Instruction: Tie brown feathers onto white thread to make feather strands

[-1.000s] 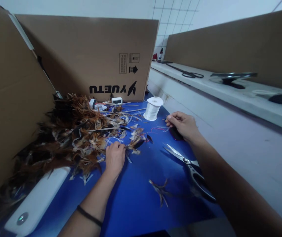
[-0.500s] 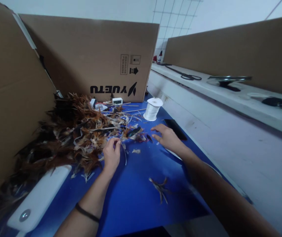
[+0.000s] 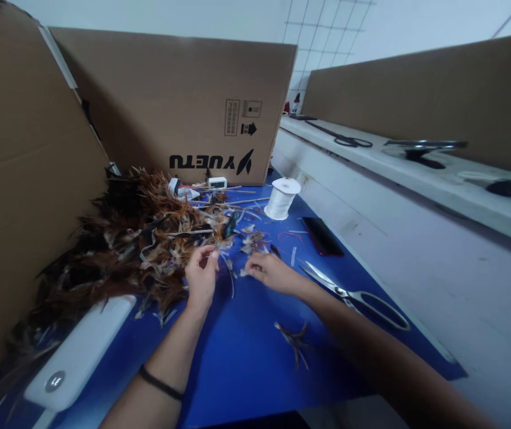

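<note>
My left hand [image 3: 200, 277] is closed in a pinch at the right edge of the feather pile [image 3: 148, 256]. A feather with a dark green tip [image 3: 230, 225] and pale fluff at its base stands up from its fingertips. A thin pale strip [image 3: 231, 280] hangs down beside them. Over the blue table, my right hand [image 3: 268, 271] has its fingers drawn together at a small pale tuft of down [image 3: 243, 273]; what lies between them is too small to make out. Behind it lie loose fluffy feathers [image 3: 254, 241].
Large scissors [image 3: 342, 292] lie partly opened right of my right forearm, near a black phone [image 3: 323, 236]. A white spool [image 3: 282, 198] stands farther back. A small feather bunch [image 3: 294, 341] lies in front, a white device [image 3: 80, 354] at left. Cardboard [image 3: 170, 101] walls the back.
My right hand has come left from beside the phone to near my left hand. The green-tipped feather now rises from my left fingertips. The scissors are less covered by my arm than half a second ago.
</note>
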Action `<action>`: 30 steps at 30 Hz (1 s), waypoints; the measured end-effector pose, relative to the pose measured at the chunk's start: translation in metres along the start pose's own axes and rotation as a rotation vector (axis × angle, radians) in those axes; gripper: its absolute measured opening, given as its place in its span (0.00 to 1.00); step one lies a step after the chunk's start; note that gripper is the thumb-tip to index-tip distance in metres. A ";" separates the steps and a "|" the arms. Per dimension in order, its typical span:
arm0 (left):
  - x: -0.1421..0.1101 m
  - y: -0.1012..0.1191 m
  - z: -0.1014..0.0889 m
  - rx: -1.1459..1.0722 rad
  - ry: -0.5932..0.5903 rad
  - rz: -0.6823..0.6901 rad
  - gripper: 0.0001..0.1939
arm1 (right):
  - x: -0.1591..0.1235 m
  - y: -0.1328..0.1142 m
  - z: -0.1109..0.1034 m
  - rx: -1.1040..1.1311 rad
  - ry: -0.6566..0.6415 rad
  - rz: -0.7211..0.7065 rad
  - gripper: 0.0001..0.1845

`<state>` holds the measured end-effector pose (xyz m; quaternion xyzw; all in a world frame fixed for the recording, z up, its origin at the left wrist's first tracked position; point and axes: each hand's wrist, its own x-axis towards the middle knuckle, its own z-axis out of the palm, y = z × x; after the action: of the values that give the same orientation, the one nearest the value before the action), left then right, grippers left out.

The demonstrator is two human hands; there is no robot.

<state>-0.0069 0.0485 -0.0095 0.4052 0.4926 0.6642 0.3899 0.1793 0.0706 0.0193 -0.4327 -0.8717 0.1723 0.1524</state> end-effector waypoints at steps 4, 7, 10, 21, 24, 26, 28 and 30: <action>0.000 0.001 0.000 -0.032 0.043 -0.024 0.12 | 0.025 0.020 -0.011 -0.067 0.091 0.089 0.14; 0.000 0.000 0.000 -0.053 0.046 -0.033 0.13 | 0.043 0.038 -0.013 -0.108 0.081 0.156 0.15; 0.001 -0.001 0.000 -0.075 0.039 -0.040 0.13 | 0.052 0.043 -0.010 -0.109 0.030 0.175 0.04; 0.001 -0.002 0.003 -0.249 0.095 -0.135 0.24 | 0.049 0.010 -0.016 -0.068 0.013 0.113 0.14; 0.001 -0.001 0.002 -0.249 0.112 -0.151 0.25 | 0.069 0.016 -0.006 -0.135 0.095 0.238 0.11; 0.001 -0.002 0.001 -0.259 0.118 -0.159 0.25 | 0.083 0.020 0.002 -0.160 0.116 0.298 0.10; 0.002 -0.002 0.000 -0.268 0.120 -0.159 0.25 | 0.093 0.024 0.008 -0.162 0.116 0.337 0.11; 0.003 -0.003 -0.002 -0.271 0.123 -0.159 0.25 | 0.099 0.026 0.011 -0.141 0.101 0.354 0.14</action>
<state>-0.0092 0.0514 -0.0123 0.2672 0.4518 0.7153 0.4613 0.1356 0.1637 0.0094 -0.5971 -0.7830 0.1131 0.1327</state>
